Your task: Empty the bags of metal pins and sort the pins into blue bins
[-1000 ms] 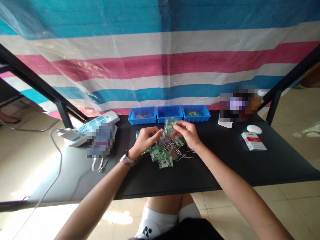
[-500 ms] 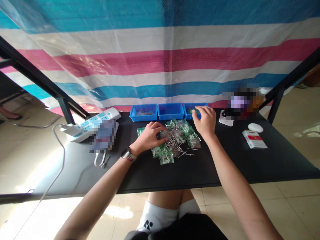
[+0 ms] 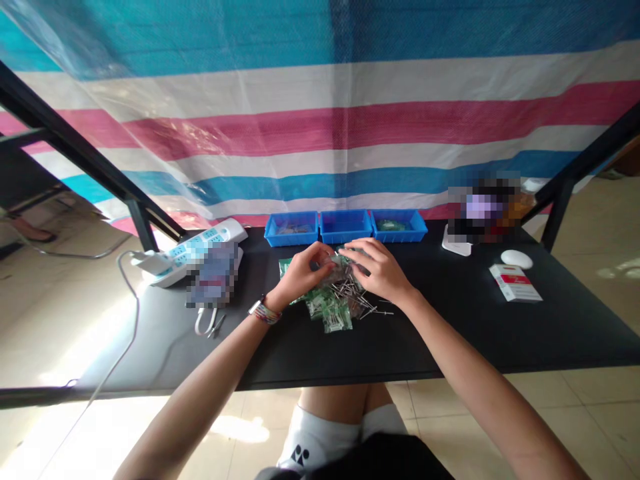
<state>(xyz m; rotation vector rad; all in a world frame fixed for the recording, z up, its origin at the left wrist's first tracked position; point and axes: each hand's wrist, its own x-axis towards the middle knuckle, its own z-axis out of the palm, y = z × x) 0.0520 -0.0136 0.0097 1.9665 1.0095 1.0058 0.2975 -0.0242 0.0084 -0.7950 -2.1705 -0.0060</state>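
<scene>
Over a heap in the middle of the black table, my left hand (image 3: 303,273) is closed, with thumb and fingers on a small clear plastic bag (image 3: 336,272). My right hand (image 3: 379,268) hovers at the bag's right side, its fingers apart; whether the fingertips touch the bag cannot be made out. Loose metal pins resembling blind rivets (image 3: 349,291) lie beneath both hands. Around them are small green-tinted bags (image 3: 336,315) with slim parts inside. Behind the heap stand three blue bins: the left bin (image 3: 292,237) and right bin (image 3: 398,233) hold small bags, and the middle bin (image 3: 345,235) shows none.
A white power strip (image 3: 200,248) with a plugged-in charger and cable lies at the left, beside a blurred-out item (image 3: 214,273). Toward the right are a red-and-white box (image 3: 516,283) and a white oval object (image 3: 517,259). A striped tarp (image 3: 320,133) hangs behind the table.
My right hand has come from the right blue bin down and left to the heap, beside my left hand. My left hand stays on the clear bag. The view has shifted slightly.
</scene>
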